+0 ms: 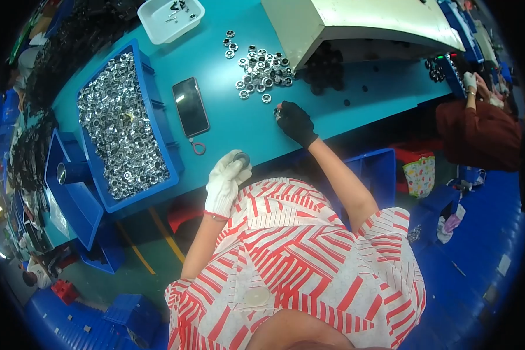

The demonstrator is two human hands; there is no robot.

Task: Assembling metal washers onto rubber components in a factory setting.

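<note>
My left hand [221,182], in a white knitted glove, is closed on a round grey ring-like part [242,158] just off the table's near edge. My right hand [298,125], in a black glove, rests low over the teal table [239,131]. Its fingers are pinched on a small shiny metal part [277,114], partly hidden by the glove. Beyond that hand lies a loose group of round chrome parts with dark centres [266,73]. To the left, a blue bin [164,131] is heaped with similar shiny parts [121,125].
A dark-screened phone [191,107] with a red ring strap [199,148] lies beside the bin. A white tray [169,30] with small pieces stands far left. A pale metal hood [356,23] overhangs dark round parts [324,64]. At far right is another person [478,134].
</note>
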